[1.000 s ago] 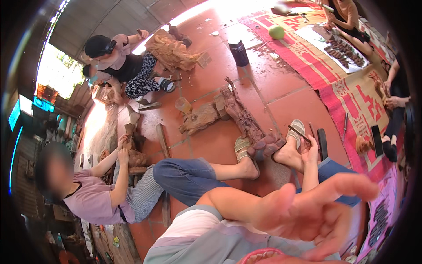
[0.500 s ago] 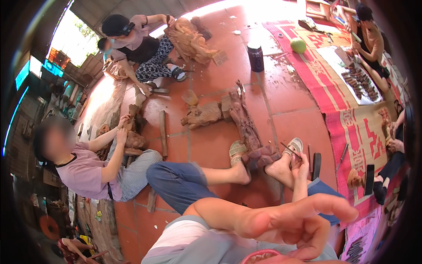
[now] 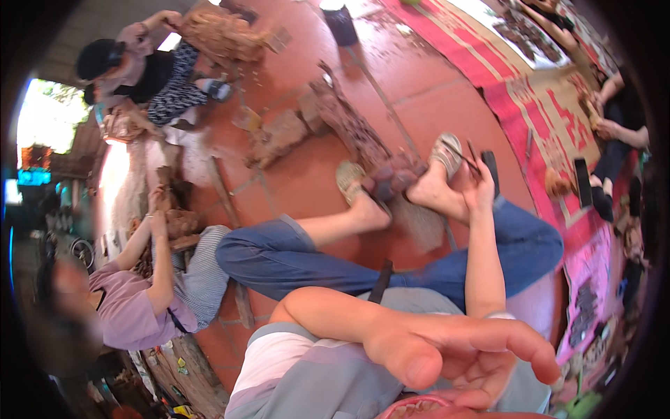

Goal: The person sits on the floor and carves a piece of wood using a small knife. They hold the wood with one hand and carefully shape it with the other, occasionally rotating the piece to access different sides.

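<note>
My left hand (image 3: 447, 349) is raised close in front of me, with its index finger stretched out, the other fingers loosely bent and nothing in it. On the right, beside my sandalled foot, my right hand (image 3: 478, 187) pinches a thin dark rod-like tool (image 3: 463, 158). Between my feet lies a reddish-brown carved wooden piece (image 3: 349, 126), its lumpy wider end (image 3: 396, 178) resting against my soles. Neither hand touches this carving. A flat black bar (image 3: 490, 171) and another slim dark tool stand out next to my right hand.
A carved wood block (image 3: 279, 136) lies beyond on the tiled floor (image 3: 307, 185). Co-workers sit left (image 3: 136, 304) and far left with carvings. To the right, a patterned mat (image 3: 537, 105) bears tools and another person's hands. A dark tumbler (image 3: 340, 26) stands at the back.
The view has shifted, so the floor, the carving and the co-workers appear farther up and left. My left hand stays raised, its fingers drooping more. My right hand still pinches the thin tool.
</note>
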Demonstrator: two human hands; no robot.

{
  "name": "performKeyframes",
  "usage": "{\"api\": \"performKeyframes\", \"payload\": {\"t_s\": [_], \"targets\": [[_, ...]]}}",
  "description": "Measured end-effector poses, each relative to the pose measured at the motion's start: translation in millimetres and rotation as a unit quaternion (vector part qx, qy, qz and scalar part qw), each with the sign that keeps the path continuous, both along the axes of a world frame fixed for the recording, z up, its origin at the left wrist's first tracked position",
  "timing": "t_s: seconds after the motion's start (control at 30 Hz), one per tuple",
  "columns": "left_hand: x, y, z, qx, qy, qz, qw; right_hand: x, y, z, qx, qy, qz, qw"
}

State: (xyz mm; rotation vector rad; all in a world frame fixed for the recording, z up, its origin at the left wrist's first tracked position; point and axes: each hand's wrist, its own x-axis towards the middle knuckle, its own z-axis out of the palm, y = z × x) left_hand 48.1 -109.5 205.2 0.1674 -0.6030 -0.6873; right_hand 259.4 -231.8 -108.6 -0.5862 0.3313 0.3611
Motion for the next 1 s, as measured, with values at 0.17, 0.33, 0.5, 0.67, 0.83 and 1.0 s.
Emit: {"api": "performKeyframes", "payload": {"t_s": [0.17, 0.33, 0.5, 0.67, 0.83, 1.0], "targets": [[-10, 10, -10, -0.031, 0.050, -0.084, 0.995, -22, 17, 29, -0.087, -0.086, 0.038, 0.992], [-17, 8, -10, -0.054, 0.053, -0.064, 0.995, -51, 31, 10, -0.178, -0.067, 0.107, 0.976], [7, 61, -39, 0.021, -0.023, -0.154, 0.988, -54, 57, 7, -0.263, -0.163, 0.097, 0.946], [19, 120, -170, 0.506, 0.212, 0.373, 0.748, -26, 86, 5, -0.341, -0.301, 0.112, 0.883], [-42, 224, -261, 0.641, 0.363, 0.494, 0.462, -35, 73, 20, -0.443, -0.335, 0.171, 0.813], [-25, 225, -284, 0.670, 0.335, 0.442, 0.493, -7, 96, 21, -0.480, -0.392, 0.175, 0.765]]}}
